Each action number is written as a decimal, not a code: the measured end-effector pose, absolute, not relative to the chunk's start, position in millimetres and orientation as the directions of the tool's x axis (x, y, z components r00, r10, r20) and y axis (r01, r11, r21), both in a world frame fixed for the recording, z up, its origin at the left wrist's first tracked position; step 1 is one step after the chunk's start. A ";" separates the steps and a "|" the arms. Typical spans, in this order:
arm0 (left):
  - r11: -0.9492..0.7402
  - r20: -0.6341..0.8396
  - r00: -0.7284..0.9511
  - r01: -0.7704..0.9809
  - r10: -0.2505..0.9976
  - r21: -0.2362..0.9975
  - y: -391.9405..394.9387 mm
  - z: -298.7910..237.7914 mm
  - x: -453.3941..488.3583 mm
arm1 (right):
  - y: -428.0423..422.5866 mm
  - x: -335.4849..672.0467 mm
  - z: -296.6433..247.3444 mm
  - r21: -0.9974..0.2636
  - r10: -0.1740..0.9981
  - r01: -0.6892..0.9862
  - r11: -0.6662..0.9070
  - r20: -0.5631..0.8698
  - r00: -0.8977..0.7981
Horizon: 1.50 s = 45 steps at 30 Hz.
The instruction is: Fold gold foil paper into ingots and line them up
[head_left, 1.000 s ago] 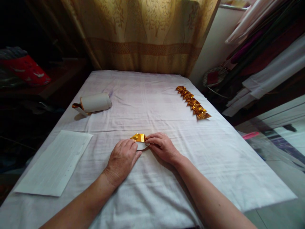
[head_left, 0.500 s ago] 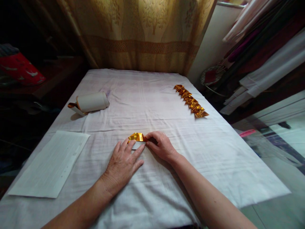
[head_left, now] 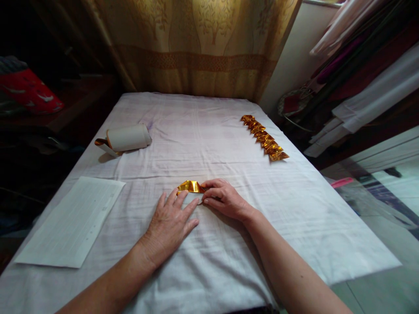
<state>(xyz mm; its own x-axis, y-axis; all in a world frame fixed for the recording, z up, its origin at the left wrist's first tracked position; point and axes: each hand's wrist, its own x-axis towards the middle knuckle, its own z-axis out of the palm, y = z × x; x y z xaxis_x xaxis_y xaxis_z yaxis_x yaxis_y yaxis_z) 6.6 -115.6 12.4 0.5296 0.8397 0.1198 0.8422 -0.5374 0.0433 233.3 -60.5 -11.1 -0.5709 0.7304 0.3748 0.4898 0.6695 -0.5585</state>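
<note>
A small folded piece of shiny gold foil paper (head_left: 192, 186), white on its other side, lies on the white cloth near the middle of the table. My left hand (head_left: 173, 218) rests flat with spread fingers, its fingertips pressing on the left and near part of the foil paper. From the right, my right hand (head_left: 225, 198) pinches the paper's right end between thumb and fingers. The fingers partly cover the paper, so its full shape is hidden.
A row of several folded gold foil pieces (head_left: 265, 139) lies at the back right. At the left are a white paper roll (head_left: 129, 138) with a loose gold-lined end and a printed sheet (head_left: 72, 222). The white tablecloth (head_left: 196, 135) reaches towards a curtain (head_left: 209, 52).
My right hand's fingers have shifted slightly at the right end of the foil paper, and the white near edge there looks bent. My left hand stays flat. The view has moved a little.
</note>
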 end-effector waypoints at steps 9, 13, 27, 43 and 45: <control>-0.561 0.178 0.551 0.827 0.816 0.013 -116.7 8.0 5.1 | -60.2 218.4 -10.9 -0.569 0.804 0.568 0.594 0.405 -0.435; -0.564 0.220 0.548 0.825 0.807 0.014 -118.5 2.9 3.0 | -61.2 213.9 -11.2 -0.557 0.820 0.602 0.572 0.398 -0.411; -0.544 0.151 0.538 0.839 0.830 0.000 -117.6 10.2 5.3 | -64.6 219.6 -9.4 -0.675 0.854 0.525 0.519 0.381 -0.354; -0.549 0.160 0.542 0.836 0.825 0.005 -118.3 8.4 5.8 | -65.8 211.0 -11.4 -0.609 0.879 0.634 0.477 0.348 -0.327; -0.551 0.154 0.544 0.835 0.825 0.004 -117.9 8.2 5.5 | -65.9 210.5 -12.3 -0.606 0.878 0.636 0.478 0.352 -0.325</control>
